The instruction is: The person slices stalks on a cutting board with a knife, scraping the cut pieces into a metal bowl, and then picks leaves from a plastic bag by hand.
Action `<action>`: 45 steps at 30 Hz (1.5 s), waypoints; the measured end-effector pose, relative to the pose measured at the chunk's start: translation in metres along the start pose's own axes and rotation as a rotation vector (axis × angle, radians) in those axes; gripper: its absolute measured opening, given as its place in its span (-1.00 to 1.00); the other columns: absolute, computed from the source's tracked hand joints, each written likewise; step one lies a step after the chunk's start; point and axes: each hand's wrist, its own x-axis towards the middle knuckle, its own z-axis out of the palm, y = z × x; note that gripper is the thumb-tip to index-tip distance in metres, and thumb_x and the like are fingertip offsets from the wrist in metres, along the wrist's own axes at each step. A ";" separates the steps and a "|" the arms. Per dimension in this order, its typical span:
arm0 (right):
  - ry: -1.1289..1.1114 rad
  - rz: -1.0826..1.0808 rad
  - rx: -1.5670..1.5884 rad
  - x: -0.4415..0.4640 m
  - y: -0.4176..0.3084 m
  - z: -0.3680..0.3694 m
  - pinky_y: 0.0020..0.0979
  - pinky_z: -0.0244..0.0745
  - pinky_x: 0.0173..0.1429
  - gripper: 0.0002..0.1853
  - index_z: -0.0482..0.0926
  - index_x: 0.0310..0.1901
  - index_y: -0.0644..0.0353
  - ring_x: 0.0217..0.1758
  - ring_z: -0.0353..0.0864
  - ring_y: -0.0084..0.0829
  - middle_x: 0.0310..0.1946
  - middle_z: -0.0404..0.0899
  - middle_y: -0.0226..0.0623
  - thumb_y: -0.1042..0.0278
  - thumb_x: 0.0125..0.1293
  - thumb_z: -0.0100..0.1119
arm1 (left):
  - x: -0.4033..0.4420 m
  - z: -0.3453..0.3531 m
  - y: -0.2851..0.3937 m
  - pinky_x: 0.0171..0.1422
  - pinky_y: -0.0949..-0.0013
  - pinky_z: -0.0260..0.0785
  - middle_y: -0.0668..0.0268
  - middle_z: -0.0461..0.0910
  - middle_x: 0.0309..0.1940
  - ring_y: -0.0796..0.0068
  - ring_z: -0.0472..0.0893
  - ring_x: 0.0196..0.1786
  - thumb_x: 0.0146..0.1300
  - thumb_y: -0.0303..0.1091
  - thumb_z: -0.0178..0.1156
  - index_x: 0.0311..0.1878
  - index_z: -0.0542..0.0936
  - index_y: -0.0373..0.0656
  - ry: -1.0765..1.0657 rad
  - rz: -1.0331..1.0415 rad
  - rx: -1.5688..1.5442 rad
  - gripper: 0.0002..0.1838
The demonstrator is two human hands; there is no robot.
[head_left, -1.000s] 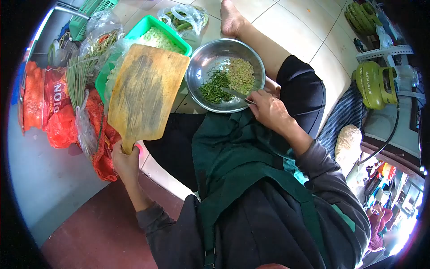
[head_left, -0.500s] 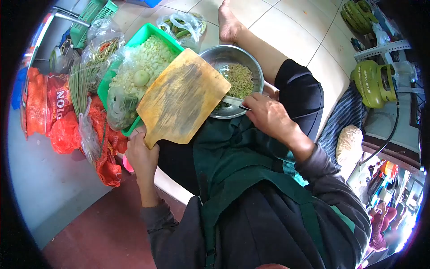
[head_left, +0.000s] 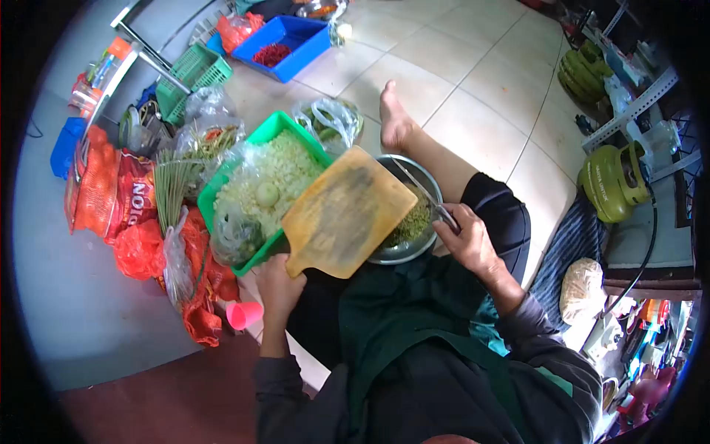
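My left hand [head_left: 279, 290] is closed round the handle of a worn wooden cutting board [head_left: 347, 211], which tilts over the edge of a metal bowl [head_left: 403, 259]. Chopped greenish bits [head_left: 411, 225] lie in the bowl, partly hidden by the board. In my right hand [head_left: 467, 238] is a knife [head_left: 418, 185], its blade pointing up and left over the bowl. Left of the board, a green tray [head_left: 277, 124] holds pale chopped pieces [head_left: 292, 164], with a clear plastic bag [head_left: 238, 231] on its near end.
Lemongrass stalks [head_left: 171, 189] and red net sacks [head_left: 96, 181] lie at the left. A pink cup [head_left: 244, 315] stands near my left forearm. Farther off are a blue tray [head_left: 307, 55] with red chillies and a bagged green vegetable [head_left: 328, 122]. Green gas cylinders [head_left: 612, 183] stand at the right.
My view has shifted, bringing the blue tray into sight. The knife has come away from the board, its blade now turned up over the bowl. My left hand still grips the board.
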 end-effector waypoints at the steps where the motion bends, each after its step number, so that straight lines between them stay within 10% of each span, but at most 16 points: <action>1: 0.048 -0.083 -0.048 0.003 0.011 0.007 -0.21 0.57 0.00 -0.67 0.56 0.01 0.35 -0.11 0.66 -0.02 -0.17 0.60 0.08 0.35 0.27 0.27 | 0.004 0.005 0.007 0.09 0.04 0.38 0.08 0.60 -0.15 -0.02 0.54 -0.01 -0.13 -0.32 0.37 -0.08 0.58 -0.20 -0.003 0.007 -0.007 -0.55; 25: 0.092 -0.137 -0.211 0.011 0.096 0.072 0.01 0.44 -0.05 -0.73 0.46 -0.08 0.29 -0.13 0.52 0.19 -0.23 0.49 0.14 0.38 0.26 0.24 | 0.065 0.091 0.003 0.02 0.04 0.37 0.16 0.60 -0.17 0.04 0.55 -0.03 -0.10 -0.22 0.45 -0.11 0.54 -0.13 -0.119 0.141 -0.076 -0.54; 43: 0.050 -0.120 -0.255 0.012 0.089 0.076 -0.06 0.44 -0.05 -0.74 0.56 -0.10 0.22 -0.15 0.56 0.05 -0.24 0.56 -0.01 0.30 0.23 0.28 | 0.063 0.078 0.012 0.28 -0.06 0.23 0.14 0.52 0.05 0.00 0.47 0.16 0.00 -0.16 0.44 0.31 0.33 -0.05 -0.139 0.134 -0.065 -0.22; 45: 0.034 -0.112 -0.263 0.012 0.090 0.076 -0.08 0.44 -0.05 -0.73 0.56 -0.08 0.21 -0.17 0.57 0.03 -0.24 0.56 -0.02 0.31 0.24 0.27 | 0.067 0.061 0.003 0.18 0.08 0.37 0.13 0.57 -0.04 0.12 0.57 0.07 0.09 -0.23 0.37 0.18 0.48 -0.14 -0.094 0.153 -0.286 -0.44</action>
